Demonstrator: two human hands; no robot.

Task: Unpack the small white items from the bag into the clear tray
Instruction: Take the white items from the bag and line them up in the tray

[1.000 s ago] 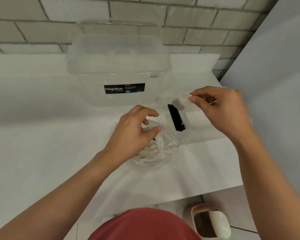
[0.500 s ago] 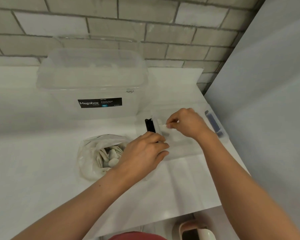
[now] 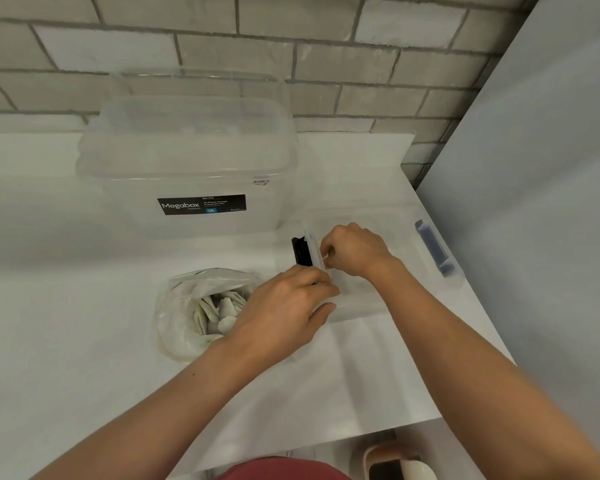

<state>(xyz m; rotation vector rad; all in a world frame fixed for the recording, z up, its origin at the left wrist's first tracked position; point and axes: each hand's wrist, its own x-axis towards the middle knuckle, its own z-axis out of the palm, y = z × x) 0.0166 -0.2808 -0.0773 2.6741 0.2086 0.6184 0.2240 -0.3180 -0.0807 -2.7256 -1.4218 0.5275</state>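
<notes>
Head view, left to right: a big lidded storage box (image 3: pixel 187 174) stands at the back of the table (image 3: pixel 66 341), out of the way. In front of it the bag (image 3: pixel 177 327) lies slumped with its mouth gaping, so the small white items (image 3: pixel 222 310) are reachable (how many lie underneath I cannot count).

The left hand (image 3: pixel 284 306) curls its fingers over the near left corner of the clear tray (image 3: pixel 406 244), thumb along the front wall, I judge to steady it. A black clip (image 3: pixel 300 251) sits on that end.

The right hand (image 3: pixel 354 251) reaches down inside the tray, fingertips pinched on a pale sliver, probably a small white item (image 3: pixel 324 257), mostly hidden. The tray floor is hard to read through the plastic. A blue clip (image 3: pixel 433 247) marks its far end.
</notes>
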